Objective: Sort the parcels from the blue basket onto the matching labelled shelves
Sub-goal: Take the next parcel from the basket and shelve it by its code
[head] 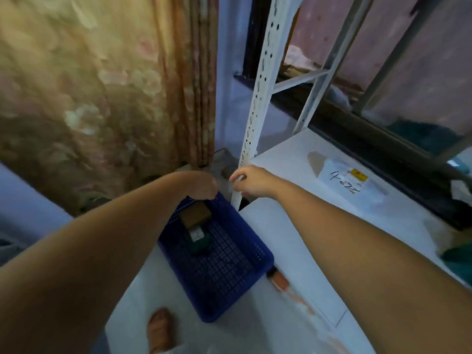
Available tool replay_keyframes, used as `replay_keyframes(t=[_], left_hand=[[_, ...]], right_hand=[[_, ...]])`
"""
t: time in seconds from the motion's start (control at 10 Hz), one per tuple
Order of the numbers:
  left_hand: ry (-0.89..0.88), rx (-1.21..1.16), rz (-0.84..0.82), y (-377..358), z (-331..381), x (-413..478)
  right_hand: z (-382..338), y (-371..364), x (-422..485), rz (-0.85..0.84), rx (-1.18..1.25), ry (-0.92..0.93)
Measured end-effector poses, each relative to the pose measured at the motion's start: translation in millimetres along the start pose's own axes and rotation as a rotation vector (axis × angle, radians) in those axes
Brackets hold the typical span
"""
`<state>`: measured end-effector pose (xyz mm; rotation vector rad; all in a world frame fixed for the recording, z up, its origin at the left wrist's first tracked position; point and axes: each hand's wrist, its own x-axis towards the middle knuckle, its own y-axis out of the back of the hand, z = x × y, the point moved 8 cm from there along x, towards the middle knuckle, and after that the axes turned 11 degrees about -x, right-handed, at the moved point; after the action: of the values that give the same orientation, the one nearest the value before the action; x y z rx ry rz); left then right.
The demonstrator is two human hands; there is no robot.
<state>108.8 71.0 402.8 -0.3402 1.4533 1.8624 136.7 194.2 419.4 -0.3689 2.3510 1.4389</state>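
Note:
The blue basket [224, 274] stands on the floor beside the white shelf unit. At its far end lie a brown cardboard parcel [195, 214] and a dark green parcel [199, 238] with a white label. My left hand [204, 186] reaches down over the basket's far rim, just above the brown parcel; its fingers are hidden behind the wrist. My right hand [251, 182] has its fingers curled round the shelf's perforated white upright [258, 98] at shelf height. A white parcel [350, 180] with handwriting and a yellow sticker lies on the white shelf [286, 159].
A patterned curtain [89, 98] hangs to the left behind the basket. A dark window frame [357, 123] runs behind the shelf. My foot [159, 330] is on the pale floor near the basket's front. Dark green items [459, 261] sit at the shelf's right end.

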Motion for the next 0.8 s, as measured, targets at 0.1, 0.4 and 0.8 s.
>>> replay_keyframes(t=[0.1, 0.4, 0.8], left_hand=[[-0.018, 0.031, -0.05, -20.8, -61.2, 49.5], [0.054, -0.121, -0.038, -26.2, -211.2, 186.7], [0.161, -0.436, -0.199, -166.7, -301.0, 324.1]], right_hand=[[11.6, -47.5, 50.5, -0.019, 0.061, -0.116], [-10.5, -170.0, 205.2, -0.214, -0.043, -0.23], [71.6, -357.8, 292.8, -0.389, 0.099, -0.41]])
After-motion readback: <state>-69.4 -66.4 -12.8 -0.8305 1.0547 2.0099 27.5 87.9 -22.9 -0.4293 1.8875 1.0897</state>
